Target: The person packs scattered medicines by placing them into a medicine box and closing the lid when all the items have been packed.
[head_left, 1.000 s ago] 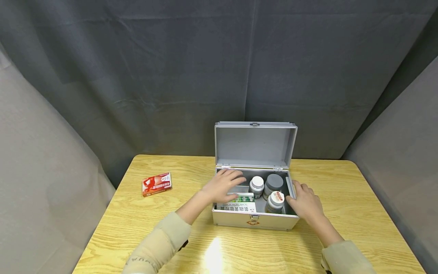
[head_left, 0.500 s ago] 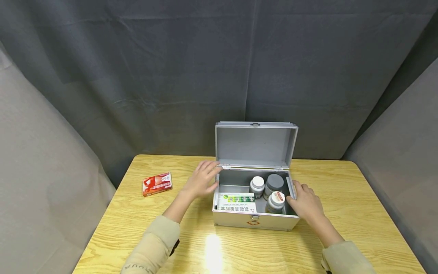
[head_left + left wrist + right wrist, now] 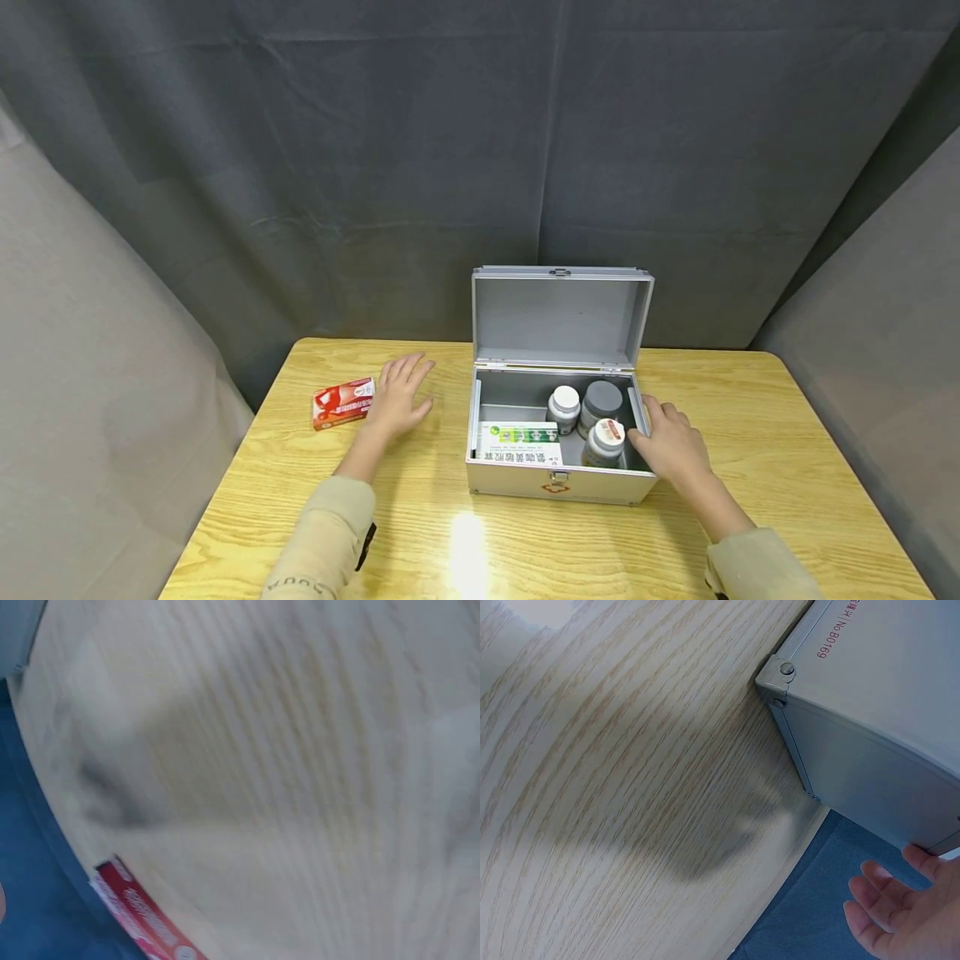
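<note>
In the head view, an aluminium first-aid box [image 3: 517, 479] stands with its lid [image 3: 558, 321] raised. My right hand [image 3: 671, 446] grips its right rim, thumb over the edge and fingers along the outer side. The right wrist view shows a fingertip against the side wall [image 3: 870, 772], the other fingers off it. My left hand [image 3: 393, 404] is over the table with spread fingers, holding nothing. Just left of it lies a red medicine box [image 3: 339, 406], partly covered by the hand at its right end. That medicine box [image 3: 146, 919] also shows low in the left wrist view.
Inside the first-aid box are a white-capped bottle [image 3: 564, 400], a grey-lidded jar [image 3: 602, 400], another white bottle [image 3: 603, 442] and a white-and-green medicine box [image 3: 519, 446]. A grey curtain [image 3: 405, 167] hangs behind the wooden table [image 3: 540, 542].
My left hand has come out from above the first-aid box and moved left to beside the red medicine box. The right hand keeps its place on the rim.
</note>
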`<action>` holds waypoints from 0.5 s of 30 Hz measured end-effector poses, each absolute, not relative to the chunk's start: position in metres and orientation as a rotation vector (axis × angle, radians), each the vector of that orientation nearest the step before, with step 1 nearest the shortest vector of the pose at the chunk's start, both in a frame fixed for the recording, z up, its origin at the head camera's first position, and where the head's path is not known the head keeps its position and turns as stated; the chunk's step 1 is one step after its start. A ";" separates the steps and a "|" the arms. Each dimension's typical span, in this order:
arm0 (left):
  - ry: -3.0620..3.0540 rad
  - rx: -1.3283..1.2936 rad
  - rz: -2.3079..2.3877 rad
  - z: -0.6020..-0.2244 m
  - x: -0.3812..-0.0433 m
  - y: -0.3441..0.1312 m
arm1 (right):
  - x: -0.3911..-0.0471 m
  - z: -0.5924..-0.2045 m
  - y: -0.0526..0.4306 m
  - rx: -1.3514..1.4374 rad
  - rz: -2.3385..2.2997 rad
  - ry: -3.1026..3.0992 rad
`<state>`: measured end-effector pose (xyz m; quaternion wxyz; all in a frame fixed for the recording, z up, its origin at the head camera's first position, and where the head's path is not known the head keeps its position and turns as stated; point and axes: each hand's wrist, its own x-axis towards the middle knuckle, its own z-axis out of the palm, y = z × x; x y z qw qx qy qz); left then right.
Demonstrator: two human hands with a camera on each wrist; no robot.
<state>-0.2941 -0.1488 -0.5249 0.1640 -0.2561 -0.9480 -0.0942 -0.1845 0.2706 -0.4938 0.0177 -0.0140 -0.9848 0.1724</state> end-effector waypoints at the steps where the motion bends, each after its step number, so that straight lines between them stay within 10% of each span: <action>1: -2.722 -0.692 -0.263 -0.528 -0.294 -0.152 | -0.184 -0.494 0.271 -0.045 0.538 -3.062; 15: -2.943 -0.348 -0.267 -0.553 -0.295 -0.205 | -0.186 -0.497 0.272 -0.045 0.541 -3.033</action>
